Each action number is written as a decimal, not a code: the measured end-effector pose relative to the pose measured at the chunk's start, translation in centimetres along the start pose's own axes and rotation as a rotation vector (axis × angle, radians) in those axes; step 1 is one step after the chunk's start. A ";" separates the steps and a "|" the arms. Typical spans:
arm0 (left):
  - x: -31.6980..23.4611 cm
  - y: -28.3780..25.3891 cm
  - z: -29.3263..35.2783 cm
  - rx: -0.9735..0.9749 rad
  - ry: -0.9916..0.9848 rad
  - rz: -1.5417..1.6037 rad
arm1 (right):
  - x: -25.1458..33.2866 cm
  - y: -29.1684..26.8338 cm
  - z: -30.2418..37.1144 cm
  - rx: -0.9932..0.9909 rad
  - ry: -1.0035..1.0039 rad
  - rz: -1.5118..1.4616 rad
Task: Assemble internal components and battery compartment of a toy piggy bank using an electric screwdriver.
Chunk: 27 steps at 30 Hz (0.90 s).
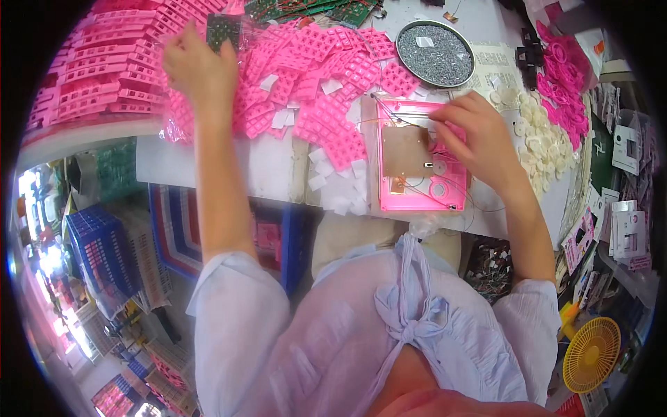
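Observation:
My left hand (201,69) reaches over the pink parts at the far left, thumb and fingers apart. Its thumb lies over the near edge of a small green circuit board (224,29); I see no firm grip on it. In front of me sits an open pink plastic housing (410,204) with a brown board (406,151) and thin wires inside. My right hand (479,135) is at the housing's right side, its fingers curled in toward the thumb. Whatever lies between those fingertips is too small or hidden to make out.
Pink keypad pieces (333,132) and white paper squares lie left of the housing. A round tray of small metal parts (434,54) stands behind it. Cream discs (545,146) and magenta loops (566,90) are heaped at right. Green boards (299,10) lie at the back.

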<state>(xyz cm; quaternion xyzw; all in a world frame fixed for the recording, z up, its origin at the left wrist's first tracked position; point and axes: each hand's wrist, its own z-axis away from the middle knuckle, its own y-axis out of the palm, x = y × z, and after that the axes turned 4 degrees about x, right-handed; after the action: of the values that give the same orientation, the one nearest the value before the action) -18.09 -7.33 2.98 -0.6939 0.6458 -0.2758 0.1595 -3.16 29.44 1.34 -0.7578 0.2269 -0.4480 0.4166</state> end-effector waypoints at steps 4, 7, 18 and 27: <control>-6.3 -4.2 1.1 0.305 0.025 0.878 | 0.6 4.9 -5.8 0.076 0.052 0.060; -9.8 -7.4 4.1 0.854 -0.070 1.108 | 0.8 4.7 -6.9 0.065 0.128 -0.114; -13.6 -5.7 7.7 0.836 0.044 0.953 | 3.2 3.7 -0.2 0.004 -0.243 -0.068; -13.7 -5.5 7.5 0.922 -0.038 1.015 | 0.8 1.7 -1.2 0.023 -0.129 -0.193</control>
<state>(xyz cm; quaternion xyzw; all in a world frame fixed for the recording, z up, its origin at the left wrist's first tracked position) -9.47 5.75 -2.22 -0.1712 0.7048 -0.4015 0.5592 -3.77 27.41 0.58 -0.7984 0.1206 -0.4389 0.3942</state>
